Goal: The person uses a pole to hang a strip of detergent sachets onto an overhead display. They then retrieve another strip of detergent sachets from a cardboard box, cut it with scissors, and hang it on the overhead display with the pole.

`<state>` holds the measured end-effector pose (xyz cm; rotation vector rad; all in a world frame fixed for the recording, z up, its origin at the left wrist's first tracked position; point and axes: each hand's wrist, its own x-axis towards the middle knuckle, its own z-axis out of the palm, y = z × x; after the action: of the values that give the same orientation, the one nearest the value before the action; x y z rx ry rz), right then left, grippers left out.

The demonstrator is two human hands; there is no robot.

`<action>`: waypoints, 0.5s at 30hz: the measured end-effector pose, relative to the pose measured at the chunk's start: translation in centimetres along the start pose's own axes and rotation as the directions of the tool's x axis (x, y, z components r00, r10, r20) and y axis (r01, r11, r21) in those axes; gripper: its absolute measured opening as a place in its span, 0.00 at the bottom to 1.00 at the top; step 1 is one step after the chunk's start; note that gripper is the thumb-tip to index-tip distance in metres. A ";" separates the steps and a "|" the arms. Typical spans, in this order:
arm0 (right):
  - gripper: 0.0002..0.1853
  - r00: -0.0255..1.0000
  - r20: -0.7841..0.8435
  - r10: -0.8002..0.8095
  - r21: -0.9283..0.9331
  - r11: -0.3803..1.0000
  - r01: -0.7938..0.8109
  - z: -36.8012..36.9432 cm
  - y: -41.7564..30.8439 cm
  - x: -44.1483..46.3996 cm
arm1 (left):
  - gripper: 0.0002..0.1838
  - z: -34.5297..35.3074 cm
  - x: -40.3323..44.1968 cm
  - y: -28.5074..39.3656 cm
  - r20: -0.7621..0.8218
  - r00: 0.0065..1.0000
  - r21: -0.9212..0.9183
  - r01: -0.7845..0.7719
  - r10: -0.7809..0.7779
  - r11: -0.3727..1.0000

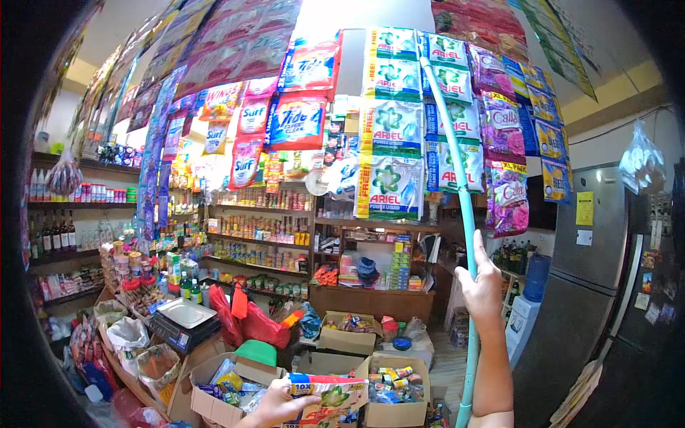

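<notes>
My right hand is raised at the right of centre, closed around a long light-green pole. The pole's upper end reaches the top of the hanging Ariel sachet strips. Low in the view, my left hand grips a folded Ariel packet strip between thumb and fingers, above the open cardboard boxes. To the right of the pole hang purple and pink Calla packs; red Tide packs hang to the left.
Open cardboard boxes of goods stand below. A weighing scale sits at the left beside red bags. Stocked shelves line the back. At the right are a water dispenser and a grey refrigerator. More packets hang overhead.
</notes>
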<state>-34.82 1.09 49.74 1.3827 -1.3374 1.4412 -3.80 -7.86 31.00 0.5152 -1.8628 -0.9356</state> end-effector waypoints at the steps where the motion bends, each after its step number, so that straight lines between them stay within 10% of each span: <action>1: 0.37 0.999 0.016 0.030 0.006 1.000 -0.030 -0.1 -0.5 0.2 | 0.10 -0.2 0.0 0.4 0.015 1.000 0.019 0.011 -0.011 1.000; 5: 0.37 0.980 0.092 0.174 0.133 0.974 -0.185 -0.9 -1.6 0.4 | 0.10 -0.7 -0.2 0.1 0.046 0.997 0.154 -0.067 0.061 0.986; 15: 0.37 1.000 -0.003 -0.013 0.305 0.952 0.013 -0.1 -3.6 -2.4 | 0.13 -1.5 -1.2 -1.1 0.090 0.992 0.200 -0.107 0.091 0.974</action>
<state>-30.96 2.28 48.17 1.5816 -1.1348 1.6921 -1.92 -8.29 29.83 0.5089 -2.0509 -0.7116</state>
